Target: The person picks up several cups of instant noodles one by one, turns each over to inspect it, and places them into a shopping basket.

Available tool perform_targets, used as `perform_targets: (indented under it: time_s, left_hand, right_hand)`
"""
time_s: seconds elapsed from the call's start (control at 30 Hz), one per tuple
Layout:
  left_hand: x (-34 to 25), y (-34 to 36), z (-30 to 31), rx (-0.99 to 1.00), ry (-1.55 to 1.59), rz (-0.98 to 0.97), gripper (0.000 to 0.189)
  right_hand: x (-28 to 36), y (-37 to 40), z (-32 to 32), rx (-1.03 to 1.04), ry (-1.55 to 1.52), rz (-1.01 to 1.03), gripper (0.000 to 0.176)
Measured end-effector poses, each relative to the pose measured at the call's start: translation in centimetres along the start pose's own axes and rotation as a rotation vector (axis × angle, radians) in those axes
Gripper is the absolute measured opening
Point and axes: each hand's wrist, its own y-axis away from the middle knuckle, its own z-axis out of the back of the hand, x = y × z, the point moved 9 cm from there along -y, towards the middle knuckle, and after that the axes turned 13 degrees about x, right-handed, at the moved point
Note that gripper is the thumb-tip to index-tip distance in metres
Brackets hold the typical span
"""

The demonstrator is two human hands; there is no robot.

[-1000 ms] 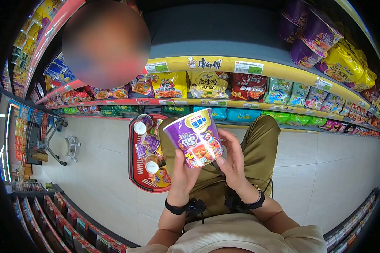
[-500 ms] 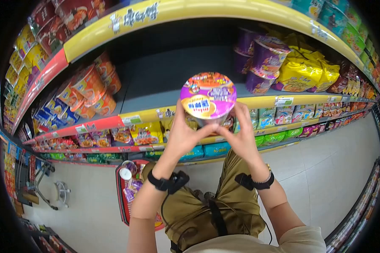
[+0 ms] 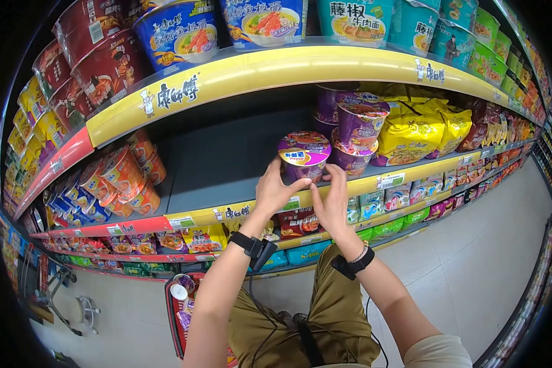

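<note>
at the front of the grey shelf (image 3: 227,165), a purple noodle cup (image 3: 303,156) sits upright between both hands, its printed lid tipped toward the camera; the left hand (image 3: 276,191) curls fingers and thumb round the cup's left side and the right hand (image 3: 331,202) clasps its right side, both closed on it. just to the right stand stacked purple cups (image 3: 357,132), then yellow bags (image 3: 414,135); orange cups (image 3: 126,175) lie well to the left; a red basket (image 3: 173,313) sits on the floor below.

Head-worn view, forward, near the shelf (image 3: 227,168)
</note>
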Motion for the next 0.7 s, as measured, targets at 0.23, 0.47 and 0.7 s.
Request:
perform_targets:
  time_s: [0.23,0.47,0.7]
  left_hand:
    - [-1.3,0.5,-0.1,-0.080,-0.207,0.048,0.089]
    - [-2.1,1.0,-0.1,-0.062,-0.241,0.041,0.088]
    - [-2.0,1.3,0.2,-0.097,-0.214,-0.001,0.088]
  right_hand:
    - [-1.0,0.9,-0.1,-0.123,0.005,0.126,0.025]
    - [-0.7,0.8,0.1,-0.081,0.057,0.122,0.022]
    - [-0.3,0.7,0.3,-0.062,0.000,0.065,0.037]
